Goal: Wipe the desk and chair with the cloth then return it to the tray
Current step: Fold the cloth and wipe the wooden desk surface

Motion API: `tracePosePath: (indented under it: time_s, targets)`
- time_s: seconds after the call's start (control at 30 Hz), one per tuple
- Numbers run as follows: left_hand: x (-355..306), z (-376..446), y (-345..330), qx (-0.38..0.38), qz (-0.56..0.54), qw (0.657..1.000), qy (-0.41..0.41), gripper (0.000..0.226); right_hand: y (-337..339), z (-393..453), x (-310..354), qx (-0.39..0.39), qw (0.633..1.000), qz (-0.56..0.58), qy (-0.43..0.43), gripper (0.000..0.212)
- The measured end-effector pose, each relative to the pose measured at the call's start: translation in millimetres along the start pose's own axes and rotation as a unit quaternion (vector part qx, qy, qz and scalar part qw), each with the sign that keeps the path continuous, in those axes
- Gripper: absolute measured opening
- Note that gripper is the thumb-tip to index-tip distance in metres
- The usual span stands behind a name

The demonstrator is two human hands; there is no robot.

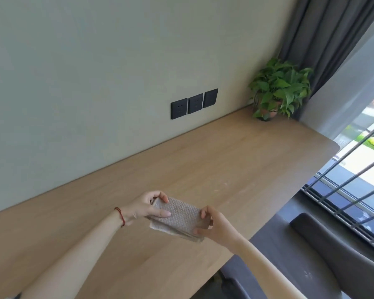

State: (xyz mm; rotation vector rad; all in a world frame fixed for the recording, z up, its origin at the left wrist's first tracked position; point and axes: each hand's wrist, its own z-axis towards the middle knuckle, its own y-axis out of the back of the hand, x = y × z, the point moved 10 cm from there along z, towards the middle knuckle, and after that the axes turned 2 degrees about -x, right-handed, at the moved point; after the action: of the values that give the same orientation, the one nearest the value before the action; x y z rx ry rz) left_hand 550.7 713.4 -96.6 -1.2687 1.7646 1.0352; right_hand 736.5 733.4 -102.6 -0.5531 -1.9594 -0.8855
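A folded beige cloth with a bumpy weave is held just above the wooden desk, near its front edge. My left hand grips the cloth's left end, thumb on top and fingers curled over the far edge. My right hand pinches the cloth's right end. A red string circles my left wrist. The grey chair stands at the lower right, beside the desk. No tray is in view.
A potted green plant stands at the desk's far right corner by a grey curtain. Three black wall sockets sit above the desk's back edge. A barred window runs along the right.
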Motion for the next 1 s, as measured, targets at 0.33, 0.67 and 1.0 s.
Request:
tracePosePath:
  time_s: [0.33, 0.67, 1.0]
  targets:
    - [35, 85, -102, 0.068, 0.164, 0.981, -0.082, 0.029, 24, -15, -93, -0.087, 0.962, -0.246, -0.073, 0.027]
    - [51, 92, -95, -0.246, 0.256, 0.914, -0.196, 0.035, -43, -4, -101, -0.016, 0.859, -0.478, 0.184, 0.058]
    - [82, 109, -94, -0.262, 0.344, 0.886, -0.171, 0.055, -48, 34, -110, -0.046, 0.842, -0.492, 0.217, 0.056]
